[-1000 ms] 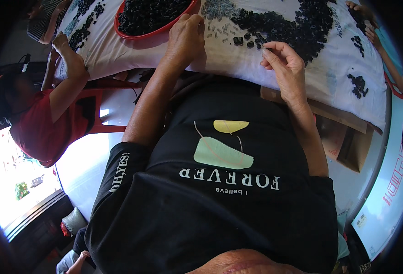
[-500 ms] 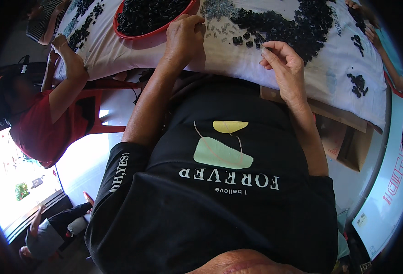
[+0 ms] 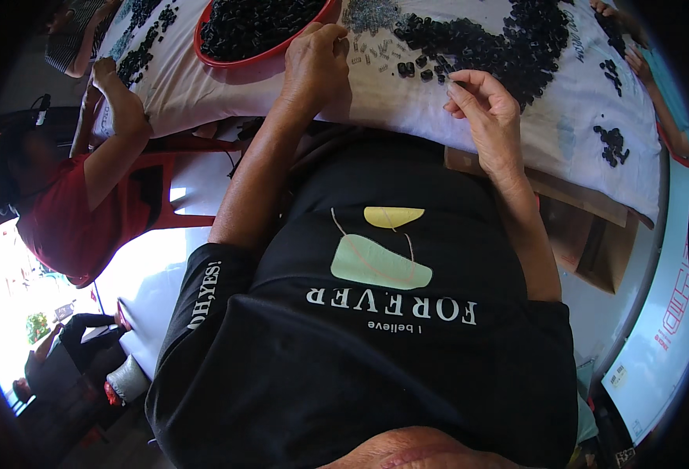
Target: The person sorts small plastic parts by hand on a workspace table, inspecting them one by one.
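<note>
While left hand (image 3: 313,64) curls beside red basin (image 3: 235,64) – can't tell its grip – right hand (image 3: 488,108) pinches small black piece (image 3: 459,83)

On the tabletop (image 3: 204,98), a basin (image 3: 243,64) holds parts (image 3: 258,27). Right of it lie loose bits (image 3: 371,14), then a heap (image 3: 528,59), then a cluster (image 3: 612,145) (toward the tabletop's right edge). Another pile (image 3: 135,62) lies left of the basin; a box (image 3: 614,262) sits below, right.
</note>
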A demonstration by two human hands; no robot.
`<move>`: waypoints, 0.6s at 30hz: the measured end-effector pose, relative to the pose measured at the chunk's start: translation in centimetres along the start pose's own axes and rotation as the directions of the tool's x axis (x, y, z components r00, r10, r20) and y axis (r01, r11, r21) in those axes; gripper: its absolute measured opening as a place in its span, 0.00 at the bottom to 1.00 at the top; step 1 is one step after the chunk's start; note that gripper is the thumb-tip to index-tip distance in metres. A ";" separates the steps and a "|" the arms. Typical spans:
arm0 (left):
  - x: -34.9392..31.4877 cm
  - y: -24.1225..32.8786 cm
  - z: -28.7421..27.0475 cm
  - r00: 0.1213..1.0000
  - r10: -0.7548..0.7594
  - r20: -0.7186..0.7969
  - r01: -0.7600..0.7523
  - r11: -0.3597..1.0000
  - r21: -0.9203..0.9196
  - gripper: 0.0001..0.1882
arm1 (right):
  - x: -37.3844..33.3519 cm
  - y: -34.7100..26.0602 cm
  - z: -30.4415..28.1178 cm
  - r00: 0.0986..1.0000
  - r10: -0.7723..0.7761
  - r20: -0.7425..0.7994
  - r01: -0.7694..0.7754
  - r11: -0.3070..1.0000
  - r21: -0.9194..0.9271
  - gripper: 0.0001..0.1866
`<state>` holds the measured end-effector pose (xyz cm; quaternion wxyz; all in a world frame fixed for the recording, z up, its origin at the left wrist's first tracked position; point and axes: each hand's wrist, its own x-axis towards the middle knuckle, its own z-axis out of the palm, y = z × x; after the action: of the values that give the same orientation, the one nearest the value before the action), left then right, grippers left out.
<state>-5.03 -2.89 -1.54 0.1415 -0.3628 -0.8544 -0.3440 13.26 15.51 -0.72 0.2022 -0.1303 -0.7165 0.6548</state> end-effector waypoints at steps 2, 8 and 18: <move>0.0 -0.1 -0.1 1.000 0.005 0.007 -0.005 1.000 0.020 0.08 | 0.0 -0.1 0.1 1.000 0.003 0.000 -0.003 1.000 -0.001 0.09; 0.1 0.3 -0.4 0.998 -0.027 0.050 0.027 1.000 -0.006 0.06 | 0.0 -0.1 0.0 1.000 0.001 0.003 -0.001 1.000 -0.008 0.09; 0.3 0.6 -0.4 0.998 -0.058 -0.021 0.056 0.993 -0.102 0.08 | -0.1 -0.1 0.0 1.000 -0.008 0.004 0.008 1.000 -0.019 0.09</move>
<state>-4.77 -2.68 -0.82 0.1233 -0.3406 -0.8441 -0.3953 13.31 15.47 -0.67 0.2024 -0.1279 -0.7235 0.6475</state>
